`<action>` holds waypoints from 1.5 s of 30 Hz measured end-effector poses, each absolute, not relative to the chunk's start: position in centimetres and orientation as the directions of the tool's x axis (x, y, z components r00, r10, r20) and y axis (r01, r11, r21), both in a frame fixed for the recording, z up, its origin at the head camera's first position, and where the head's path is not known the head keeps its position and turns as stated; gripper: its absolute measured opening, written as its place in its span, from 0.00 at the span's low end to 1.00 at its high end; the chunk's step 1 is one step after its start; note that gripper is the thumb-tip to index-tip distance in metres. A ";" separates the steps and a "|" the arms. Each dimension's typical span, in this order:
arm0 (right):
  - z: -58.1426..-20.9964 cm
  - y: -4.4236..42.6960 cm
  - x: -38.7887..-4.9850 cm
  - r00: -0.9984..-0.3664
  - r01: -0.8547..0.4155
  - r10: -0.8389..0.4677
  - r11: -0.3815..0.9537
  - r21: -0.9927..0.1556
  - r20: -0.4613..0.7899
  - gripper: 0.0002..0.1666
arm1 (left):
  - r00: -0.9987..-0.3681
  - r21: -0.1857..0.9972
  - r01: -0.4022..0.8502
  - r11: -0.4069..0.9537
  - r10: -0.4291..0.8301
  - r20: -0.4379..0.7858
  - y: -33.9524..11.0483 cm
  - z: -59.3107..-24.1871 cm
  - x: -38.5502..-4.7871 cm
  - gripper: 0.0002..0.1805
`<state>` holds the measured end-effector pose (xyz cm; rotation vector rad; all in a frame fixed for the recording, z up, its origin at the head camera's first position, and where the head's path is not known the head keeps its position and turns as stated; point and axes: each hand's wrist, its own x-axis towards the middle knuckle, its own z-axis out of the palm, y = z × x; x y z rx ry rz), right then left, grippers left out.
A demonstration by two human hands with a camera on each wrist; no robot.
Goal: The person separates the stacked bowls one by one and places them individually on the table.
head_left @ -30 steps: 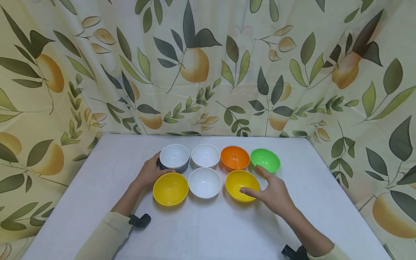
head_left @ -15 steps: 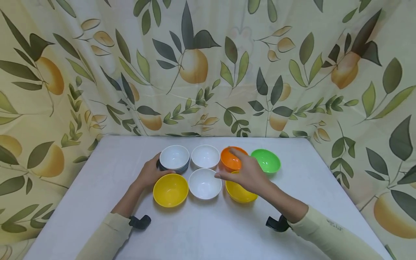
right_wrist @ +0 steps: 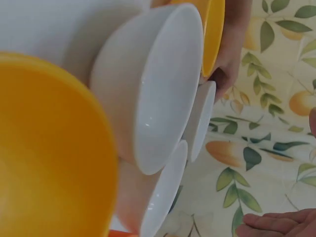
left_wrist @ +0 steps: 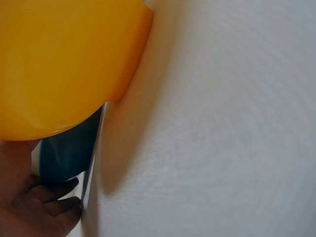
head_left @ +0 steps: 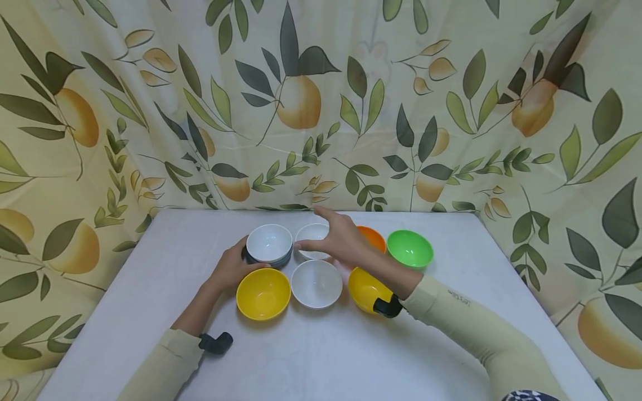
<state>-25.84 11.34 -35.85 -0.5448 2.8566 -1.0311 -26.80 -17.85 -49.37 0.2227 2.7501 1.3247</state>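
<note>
At the back left, a white bowl [head_left: 269,243] sits inside a dark blue bowl [head_left: 282,260]. My left hand [head_left: 233,270] holds the dark blue bowl from its left side, fingers behind and thumb in front. In the left wrist view the dark blue bowl [left_wrist: 66,155] shows between thumb and fingers, under a yellow bowl [left_wrist: 69,64]. My right hand [head_left: 343,239] hovers over the back-row white bowl [head_left: 308,233], thumb and fingers spread, holding nothing. It partly covers that bowl and the orange bowl [head_left: 375,239] beside it.
In the front row stand a yellow bowl [head_left: 263,294], a white bowl [head_left: 316,284] and another yellow bowl [head_left: 365,288], partly behind my right forearm. A green bowl [head_left: 410,249] ends the back row. A patterned curtain [head_left: 321,111] hangs behind the white-covered table [head_left: 301,362].
My right hand has moved left from above the right yellow and green bowls, past the orange bowl, to the back white bowl. The left hand and the bowls have stayed put.
</note>
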 end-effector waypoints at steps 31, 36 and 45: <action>-40.1 3.3 -30.9 -0.855 -0.413 -0.506 0.797 -0.441 -0.113 0.65 | -0.980 0.775 0.135 0.617 0.198 0.013 -17.9 -49.8 -26.6 0.53; -40.3 3.2 -31.0 -0.843 -0.415 -0.513 0.811 -0.413 -0.162 0.60 | -0.982 0.768 0.127 0.627 0.189 0.008 -17.9 -49.5 -26.7 0.53; -40.7 2.8 -31.2 -0.849 -0.448 -0.504 0.846 -0.290 -0.158 0.58 | -0.983 0.779 0.116 0.616 0.182 0.003 -17.9 -49.1 -26.6 0.56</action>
